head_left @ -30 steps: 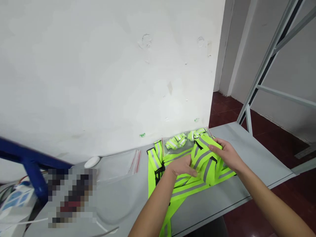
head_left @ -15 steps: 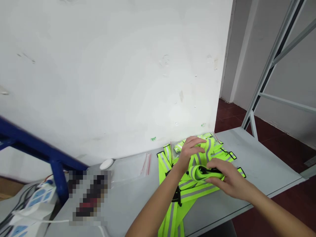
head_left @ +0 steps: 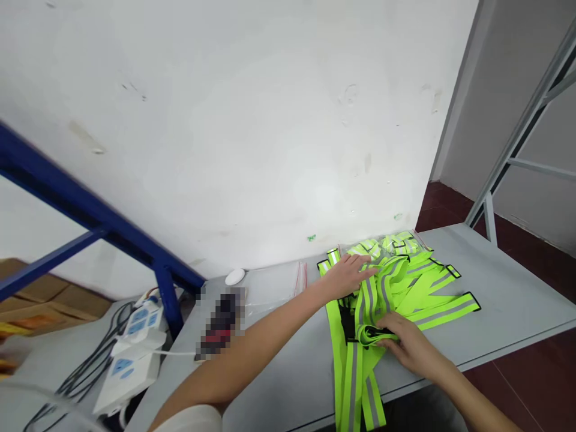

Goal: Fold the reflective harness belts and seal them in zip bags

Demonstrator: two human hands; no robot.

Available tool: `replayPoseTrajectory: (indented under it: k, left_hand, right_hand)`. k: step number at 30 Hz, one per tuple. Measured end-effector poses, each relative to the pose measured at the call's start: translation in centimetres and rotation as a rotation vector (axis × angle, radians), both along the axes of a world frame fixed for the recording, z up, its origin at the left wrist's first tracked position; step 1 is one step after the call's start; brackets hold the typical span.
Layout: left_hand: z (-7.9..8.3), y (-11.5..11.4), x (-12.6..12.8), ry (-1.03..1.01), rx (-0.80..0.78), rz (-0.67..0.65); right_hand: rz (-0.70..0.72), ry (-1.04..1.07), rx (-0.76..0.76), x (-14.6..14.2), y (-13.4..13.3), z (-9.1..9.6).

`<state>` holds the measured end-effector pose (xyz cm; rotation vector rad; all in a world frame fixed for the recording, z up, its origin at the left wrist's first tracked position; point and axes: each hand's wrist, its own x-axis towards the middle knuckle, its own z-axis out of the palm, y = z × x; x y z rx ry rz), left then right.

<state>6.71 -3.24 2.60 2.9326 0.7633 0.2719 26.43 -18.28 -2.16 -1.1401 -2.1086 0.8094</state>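
Neon-yellow reflective straps [head_left: 351, 384] with grey stripes and black trim lie in a loose heap on the grey table, some hanging over its front edge. My right hand [head_left: 411, 345] is closed on a folded reflective strap [head_left: 382, 339], thumb below and fingers above, with black parts showing inside the fold. My left hand [head_left: 346, 276] reaches across the heap, fingers stretched out beside the raised part of that strap. Its fingertips touch the yellow material. Behind it, clear zip bags [head_left: 398, 243] hold more coiled yellow straps against the wall.
Flat clear bags [head_left: 274, 285] with red zip lines lie left of the straps, near a white round object [head_left: 234, 276] and a pixelated item [head_left: 221, 324]. A blue metal frame [head_left: 166, 300], white power strips [head_left: 135, 354] and black cables [head_left: 96, 360] are farther left.
The view has swung left, so more of the power strips and cardboard shows. My right hand has brought the folded strap lower, toward the table's front edge. My left hand stays over the heap.
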Motion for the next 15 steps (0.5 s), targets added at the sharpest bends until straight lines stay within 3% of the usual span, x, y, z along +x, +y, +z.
replayPoseTrajectory:
  k: [2, 3, 5, 7, 10, 15]
  left_hand:
    - [-0.5, -2.0, -0.3, -0.111, -0.192, 0.138]
    - [-1.0, -3.4, -0.5, -0.231, -0.321, 0.279]
    - [-2.4, -6.6, -1.1, -0.327, -0.389, 0.444]
    - [-3.5, -9.8, -1.8, -0.627, -0.651, 0.700]
    - [-3.7, -13.4, -2.6, -0.813, -1.034, 0.718]
    - [-1.4, -15.1, -2.5, -0.906, -1.253, 0.619]
  right_hand:
    - [-0.012, -0.007, -0.008, 0.0, -0.1, 0.1]
    - [-0.017, -0.007, -0.011, 0.0, -0.1, 0.2]
    - [-0.021, -0.016, -0.014, 0.1, -0.2, 0.4]
    - [-0.024, -0.035, -0.006, 0.1, -0.2, 0.7]
    - [-0.026, -0.055, 0.033, -0.1, -0.4, 1.4]
    - [-0.034, 0.023, 0.186, -1.1, -0.4, 3.1]
